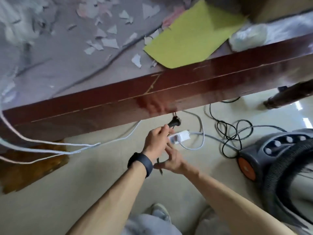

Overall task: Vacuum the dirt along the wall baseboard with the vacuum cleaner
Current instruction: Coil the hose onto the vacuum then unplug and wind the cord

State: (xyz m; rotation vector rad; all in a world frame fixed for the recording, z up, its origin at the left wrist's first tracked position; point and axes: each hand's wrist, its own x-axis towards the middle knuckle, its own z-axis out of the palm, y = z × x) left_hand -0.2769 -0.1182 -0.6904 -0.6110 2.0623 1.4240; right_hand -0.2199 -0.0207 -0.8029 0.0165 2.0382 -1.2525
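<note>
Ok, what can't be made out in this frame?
- Head view: power strip sockets, partly covered by the left hand and right hand.
- Head view: vacuum cleaner, cut off by the right edge.
- Head view: plug prongs, motion-blurred.

One left hand (155, 141), one right hand (172, 160), one vacuum cleaner (271, 150), one black plug (174, 122), one white power strip (179, 136), one wristband (142, 162), one yellow sheet (189, 36), many paper scraps (110, 43), one counter (220, 73).

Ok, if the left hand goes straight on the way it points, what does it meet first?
The left hand grips the black plug and points up and to the right. Next in line is the dark wooden table edge, though the hand may pass beneath it; depth is unclear.
</note>
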